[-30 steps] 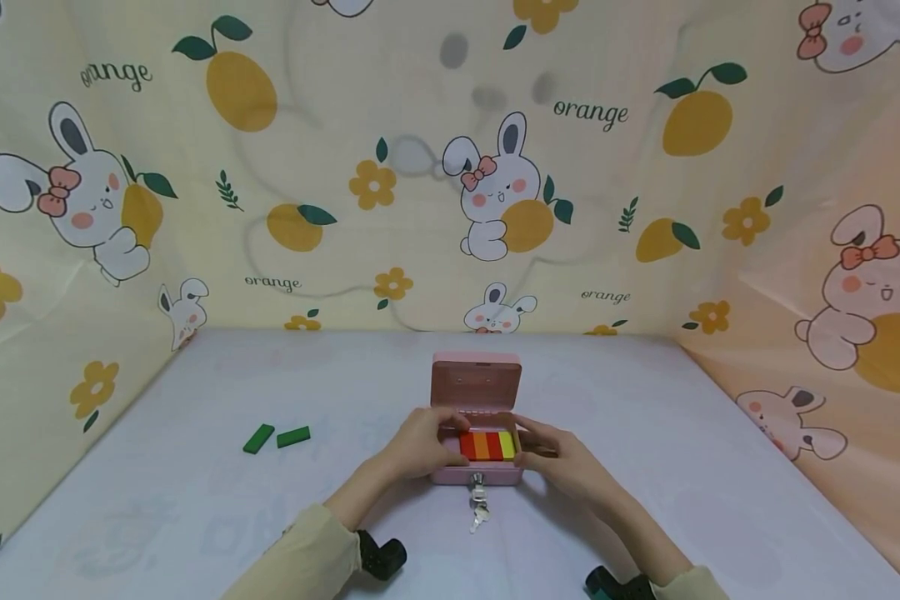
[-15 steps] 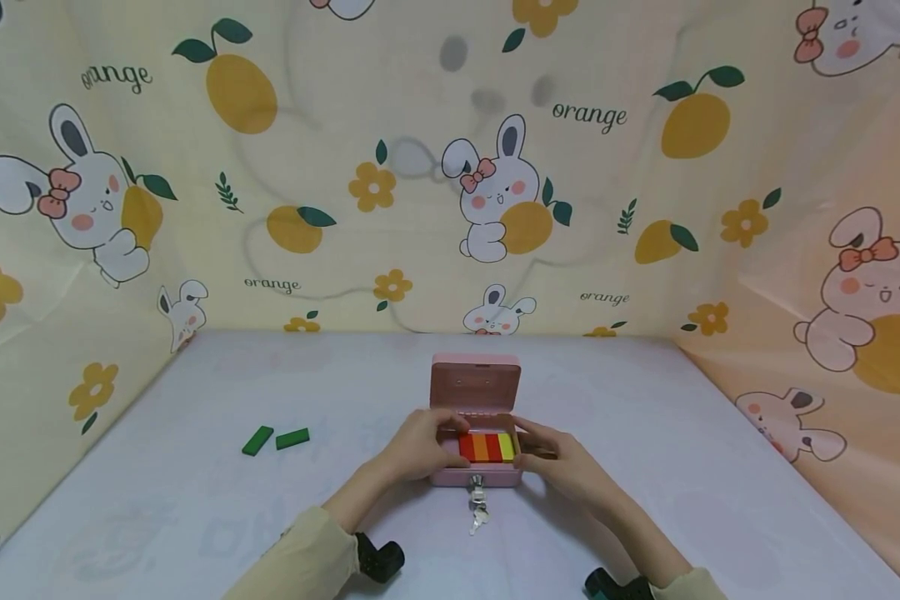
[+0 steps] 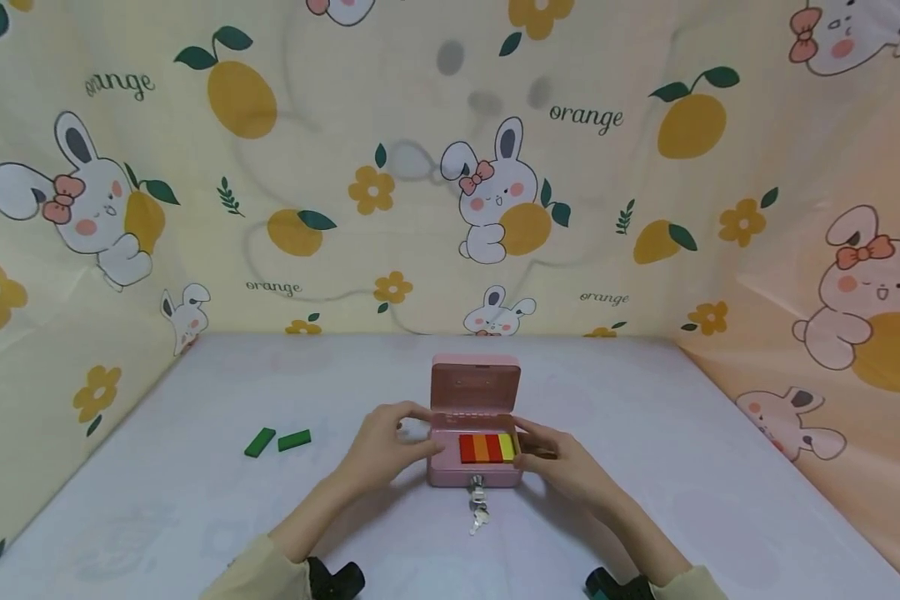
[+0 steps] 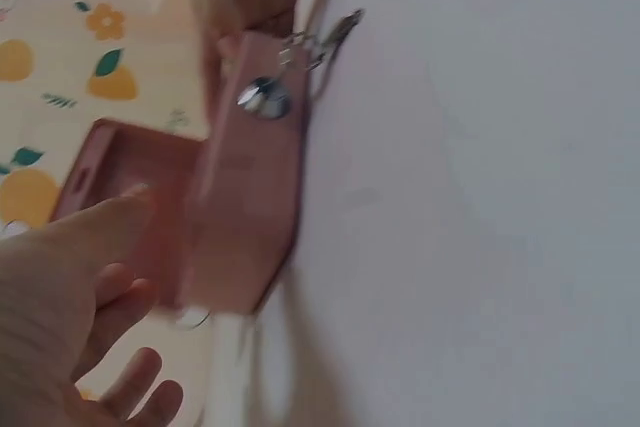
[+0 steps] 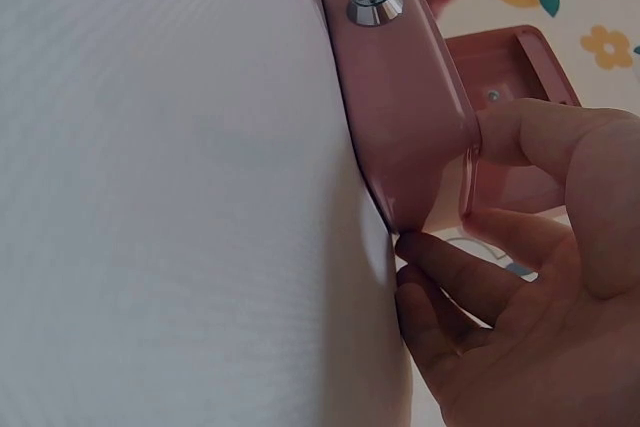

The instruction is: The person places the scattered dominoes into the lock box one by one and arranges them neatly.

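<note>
A pink cash box (image 3: 450, 477) stands on the table with its lid (image 3: 474, 385) raised. Red, orange and yellow blocks (image 3: 487, 448) lie side by side in its right part. Keys (image 3: 479, 508) hang from the lock at the front. My left hand (image 3: 378, 450) is at the box's left side, thumb and fingers apart, holding nothing; whether the thumb touches the rim is hard to tell. My right hand (image 3: 570, 467) holds the right end of the box. The right wrist view shows its thumb (image 5: 530, 132) at the rim and other fingers low against the side wall.
Two green blocks lie on the white table (image 3: 345, 375) to the left, one slanted (image 3: 259, 442) and one nearly level (image 3: 294, 441). A patterned cloth (image 3: 390, 167) with rabbits and oranges encloses the back and sides.
My left hand has come out of the box and moved left, leaving the blocks inside. The right hand stays at the box's right end.
</note>
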`<move>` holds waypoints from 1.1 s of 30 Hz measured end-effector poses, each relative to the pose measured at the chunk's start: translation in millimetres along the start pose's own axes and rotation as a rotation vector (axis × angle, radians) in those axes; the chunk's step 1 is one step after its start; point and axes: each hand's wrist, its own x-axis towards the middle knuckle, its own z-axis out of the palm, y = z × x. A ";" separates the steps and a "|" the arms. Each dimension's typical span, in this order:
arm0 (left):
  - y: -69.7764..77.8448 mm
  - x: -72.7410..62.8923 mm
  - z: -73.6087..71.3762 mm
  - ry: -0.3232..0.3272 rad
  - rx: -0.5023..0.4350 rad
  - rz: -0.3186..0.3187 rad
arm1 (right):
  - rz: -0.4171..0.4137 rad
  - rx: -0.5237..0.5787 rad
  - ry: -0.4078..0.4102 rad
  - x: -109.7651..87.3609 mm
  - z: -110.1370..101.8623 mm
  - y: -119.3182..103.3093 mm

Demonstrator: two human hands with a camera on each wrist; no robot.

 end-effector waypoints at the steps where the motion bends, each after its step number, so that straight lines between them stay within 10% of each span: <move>1: -0.7 -3.3 -5.6 0.021 0.000 -0.018 | 0.003 0.002 0.000 -0.3 -0.1 0.2; 15: -51.8 -45.1 -91.9 0.177 0.008 -0.203 | -0.001 0.009 -0.001 -0.7 -0.9 0.8; 24: -87.7 -67.4 -148.3 0.122 0.046 -0.246 | 0.000 -0.009 -0.004 -1.7 -3.8 -0.7; 33: -105.3 -77.2 -160.6 0.034 0.053 -0.291 | 0.002 -0.008 -0.009 0.1 -1.5 0.2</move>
